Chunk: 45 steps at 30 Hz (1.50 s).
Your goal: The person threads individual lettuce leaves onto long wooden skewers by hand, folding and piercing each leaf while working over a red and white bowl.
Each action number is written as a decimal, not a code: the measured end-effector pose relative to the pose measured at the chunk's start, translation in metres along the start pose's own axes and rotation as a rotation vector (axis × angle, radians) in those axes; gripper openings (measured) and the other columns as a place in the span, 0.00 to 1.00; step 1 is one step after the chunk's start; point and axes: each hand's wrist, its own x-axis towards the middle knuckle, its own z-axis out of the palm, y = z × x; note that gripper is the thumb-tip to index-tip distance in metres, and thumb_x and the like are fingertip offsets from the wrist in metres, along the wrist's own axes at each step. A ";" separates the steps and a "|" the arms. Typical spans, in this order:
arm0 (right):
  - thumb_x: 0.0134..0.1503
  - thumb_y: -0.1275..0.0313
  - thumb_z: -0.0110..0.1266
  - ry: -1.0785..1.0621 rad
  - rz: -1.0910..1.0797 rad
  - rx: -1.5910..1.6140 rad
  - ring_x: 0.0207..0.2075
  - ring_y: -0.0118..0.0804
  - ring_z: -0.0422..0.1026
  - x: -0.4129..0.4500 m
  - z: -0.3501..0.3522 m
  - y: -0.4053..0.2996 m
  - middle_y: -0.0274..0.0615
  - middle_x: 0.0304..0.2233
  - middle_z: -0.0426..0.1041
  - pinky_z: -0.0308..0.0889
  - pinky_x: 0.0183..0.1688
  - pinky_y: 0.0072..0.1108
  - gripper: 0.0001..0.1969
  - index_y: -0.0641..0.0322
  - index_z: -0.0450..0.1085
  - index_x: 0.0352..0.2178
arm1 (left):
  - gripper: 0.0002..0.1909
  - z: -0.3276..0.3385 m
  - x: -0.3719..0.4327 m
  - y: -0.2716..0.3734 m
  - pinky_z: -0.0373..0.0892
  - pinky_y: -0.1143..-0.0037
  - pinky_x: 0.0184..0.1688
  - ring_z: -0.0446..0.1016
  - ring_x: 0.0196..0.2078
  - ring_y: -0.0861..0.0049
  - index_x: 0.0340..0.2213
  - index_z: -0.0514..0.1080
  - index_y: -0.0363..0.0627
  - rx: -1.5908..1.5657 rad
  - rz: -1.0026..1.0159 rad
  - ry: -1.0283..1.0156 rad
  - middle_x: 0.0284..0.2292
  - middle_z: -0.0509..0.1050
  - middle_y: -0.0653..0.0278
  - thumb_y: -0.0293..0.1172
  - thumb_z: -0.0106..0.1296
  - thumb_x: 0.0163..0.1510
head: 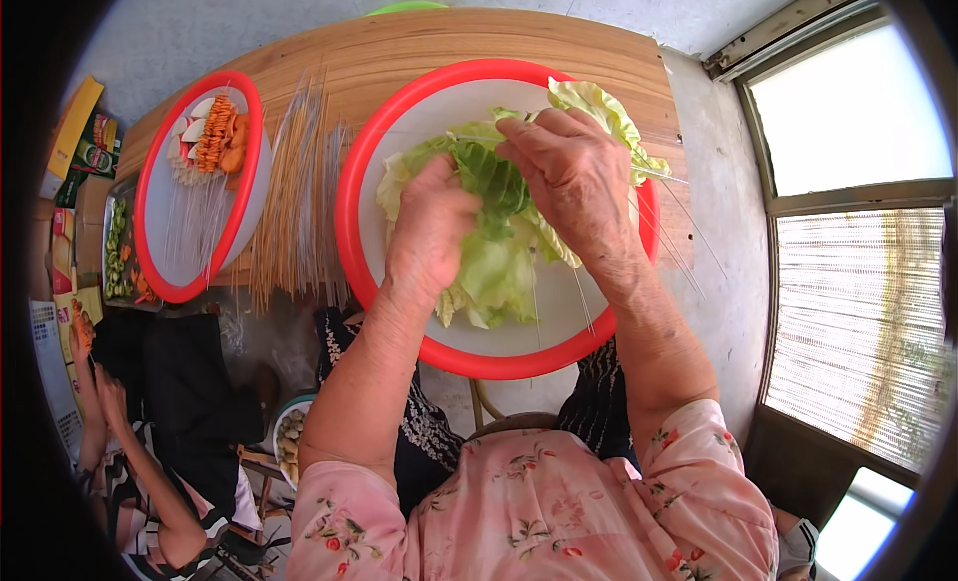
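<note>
A large round basin with a red rim [490,367] and a pale inside stands before me, holding lettuce leaves [498,270]. My left hand [432,225], blurred by motion, curls at the edge of a darker green leaf [490,177] and seems to grip it; its fingertips are partly hidden. Over the same leaf, my right hand [570,173] pinches a thin skewer [471,138] that points left. Threaded lettuce [599,109] lies at the basin's right side, with skewer ends [662,174] sticking out past the rim.
Loose skewers [296,199] lie on the wooden table [479,38]. Left of them, a tilted red-rimmed basin [251,105] holds skewered carrot [215,135] and white slices. A metal tray [112,195] holds cut green vegetables. Another person's hands [111,397] hold skewered carrot at far left.
</note>
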 end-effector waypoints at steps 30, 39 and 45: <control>0.47 0.74 0.60 -0.289 1.003 1.159 0.21 0.18 0.63 -0.016 0.016 -0.004 0.31 0.19 0.71 0.60 0.23 0.16 0.07 0.70 0.74 0.27 | 0.23 -0.005 0.007 0.019 0.62 0.68 0.54 0.68 0.48 0.69 0.48 0.64 0.39 -0.334 0.351 0.046 0.45 0.70 0.60 0.17 0.46 0.48; 0.48 0.75 0.58 -0.260 0.817 1.005 0.21 0.16 0.62 -0.027 0.025 0.002 0.29 0.19 0.71 0.59 0.23 0.15 0.06 0.71 0.73 0.25 | 0.22 -0.015 0.016 0.023 0.64 0.69 0.51 0.69 0.46 0.71 0.46 0.65 0.40 -0.178 0.463 0.200 0.43 0.71 0.62 0.17 0.51 0.47; 0.50 0.74 0.56 -0.271 0.889 1.167 0.21 0.16 0.63 -0.024 0.020 -0.004 0.29 0.19 0.71 0.59 0.23 0.15 0.06 0.69 0.74 0.25 | 0.19 -0.025 0.020 0.023 0.65 0.68 0.52 0.69 0.47 0.69 0.47 0.65 0.42 -0.261 0.431 0.249 0.44 0.71 0.61 0.21 0.49 0.51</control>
